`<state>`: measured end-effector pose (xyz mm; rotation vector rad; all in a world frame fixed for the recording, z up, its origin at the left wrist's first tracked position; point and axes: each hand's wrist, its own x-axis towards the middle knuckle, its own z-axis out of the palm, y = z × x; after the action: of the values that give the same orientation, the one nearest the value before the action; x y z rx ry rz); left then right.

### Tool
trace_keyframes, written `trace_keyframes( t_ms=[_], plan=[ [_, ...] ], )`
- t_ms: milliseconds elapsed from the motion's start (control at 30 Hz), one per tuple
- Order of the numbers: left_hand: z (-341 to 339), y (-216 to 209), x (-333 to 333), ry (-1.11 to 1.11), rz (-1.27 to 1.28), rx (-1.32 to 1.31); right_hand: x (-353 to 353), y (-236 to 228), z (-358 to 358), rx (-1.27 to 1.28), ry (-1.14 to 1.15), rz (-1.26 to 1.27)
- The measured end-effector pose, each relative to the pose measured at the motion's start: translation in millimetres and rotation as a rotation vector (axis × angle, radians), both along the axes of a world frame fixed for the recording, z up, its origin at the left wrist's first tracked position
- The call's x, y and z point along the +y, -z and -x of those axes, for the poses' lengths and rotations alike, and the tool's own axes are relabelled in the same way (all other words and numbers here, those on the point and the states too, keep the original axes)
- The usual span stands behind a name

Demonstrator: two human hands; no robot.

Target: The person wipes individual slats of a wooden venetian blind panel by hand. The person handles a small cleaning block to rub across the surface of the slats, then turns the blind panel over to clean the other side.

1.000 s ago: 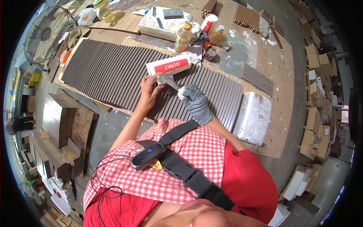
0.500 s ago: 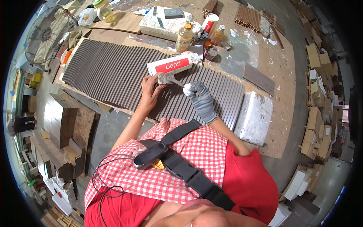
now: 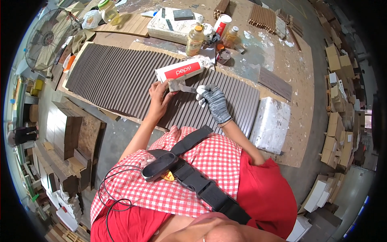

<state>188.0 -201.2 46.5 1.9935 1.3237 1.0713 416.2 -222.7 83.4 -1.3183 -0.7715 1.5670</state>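
Scraper-like tool (image 3: 186, 88), flat and grey, shows over the dark slatted panel (image 3: 125, 76), just off the red-and-white container (image 3: 180, 70) at its 5 to 6 o'clock side. Its narrow end points toward 3 o'clock; a second ago it slanted nearer 4. The gloved right hand (image 3: 214, 104), at the tool's 4 o'clock, pinches that end. Its white fingertips now spread apart, where half a second ago they were bunched tightly. The bare left hand (image 3: 159, 97), at 8 o'clock, has stayed put, fingers curled by the broad end and the container's lower edge; I cannot tell which it grips. The container has barely moved. A capped bottle (image 3: 195, 41) stands at its 1 o'clock.
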Motion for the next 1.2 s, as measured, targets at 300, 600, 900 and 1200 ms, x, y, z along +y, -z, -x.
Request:
trace_keyframes(
  t_ms=[300,600,900,1200],
  plan=[
    [2.9,0.0,1.1,0.006,-0.008,-0.006,1.2,-2.0,12.3,-0.401,0.03,-0.627],
    [1.1,-7.3,-2.8,0.0,-0.012,-0.007,-14.7,-5.3,12.2,-0.559,-0.004,-0.853],
    [-0.7,3.6,-4.7,-0.014,-0.036,-0.014,-32.8,-3.5,14.0,-0.551,-0.032,-0.864],
    [5.2,6.5,-8.5,-0.043,-0.01,-0.009,-32.4,8.5,15.7,-0.557,-0.072,-0.889]
  ],
)
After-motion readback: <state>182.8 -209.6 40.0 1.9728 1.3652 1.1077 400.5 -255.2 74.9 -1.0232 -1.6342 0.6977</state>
